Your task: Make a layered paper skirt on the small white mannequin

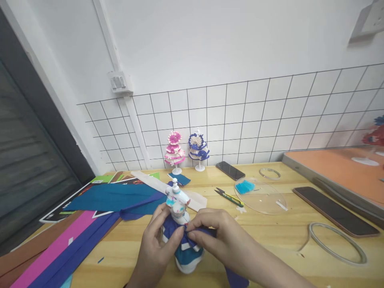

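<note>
A small white dress-form mannequin [177,202] with pink and turquoise marks stands upright on the table in front of me. Its skirt [186,257] has tiers of dark blue, white and teal paper. My left hand [156,242] wraps round the waist from the left, its thumb pressing on the dark blue layer. At the front of the waist, my right hand [220,234] pinches a dark blue crepe paper strip [237,277] between thumb and fingers. The strip's tail hangs below my right wrist. My fingers hide the exact spot where the strip meets the waist.
Teal [111,196], pink [60,237] and brown paper sheets lie left. Two decorated stands [174,154] are at the wall. Yellow-green thread snips [230,197], a clear disc [267,200], phones [334,210] and a wire coil [337,244] lie right, beside an orange board [336,168].
</note>
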### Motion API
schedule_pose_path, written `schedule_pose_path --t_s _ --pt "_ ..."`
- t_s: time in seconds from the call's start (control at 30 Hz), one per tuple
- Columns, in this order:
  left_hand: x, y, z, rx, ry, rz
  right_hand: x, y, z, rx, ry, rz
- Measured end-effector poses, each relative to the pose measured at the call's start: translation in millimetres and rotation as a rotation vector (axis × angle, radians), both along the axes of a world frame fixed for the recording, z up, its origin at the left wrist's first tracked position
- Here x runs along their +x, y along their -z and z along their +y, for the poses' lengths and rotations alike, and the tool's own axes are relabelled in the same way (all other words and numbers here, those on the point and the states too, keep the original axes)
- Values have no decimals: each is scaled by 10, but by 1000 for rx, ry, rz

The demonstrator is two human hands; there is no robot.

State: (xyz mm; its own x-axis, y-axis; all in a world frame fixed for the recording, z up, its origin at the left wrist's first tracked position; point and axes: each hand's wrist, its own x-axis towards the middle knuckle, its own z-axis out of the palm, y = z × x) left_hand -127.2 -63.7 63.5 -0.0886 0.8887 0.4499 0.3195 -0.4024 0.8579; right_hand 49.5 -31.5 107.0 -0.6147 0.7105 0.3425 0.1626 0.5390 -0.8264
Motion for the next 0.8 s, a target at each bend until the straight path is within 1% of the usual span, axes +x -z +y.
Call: schedule_pose_path --t_s 0.17,0.23,0.3,0.4,0.6,0.8 --pt "-9 14 8 -3 -11 3 -12 19 35 5 25 31" --pt "-11 19 10 -1 -16 -3 -16 34 45 -47 54 32" --pt "-10 19 11 -2 -12 -6 -24 47 44 -134 80 36" --pt "-8 8 6 9 -14 -6 -39 50 34 -223 95 60" --pt "6 -33 -8 2 -25 -22 -60 29 36 -253 103 73" --pt "11 -20 -9 -14 -9 -24 -73 25 28 -263 118 77"
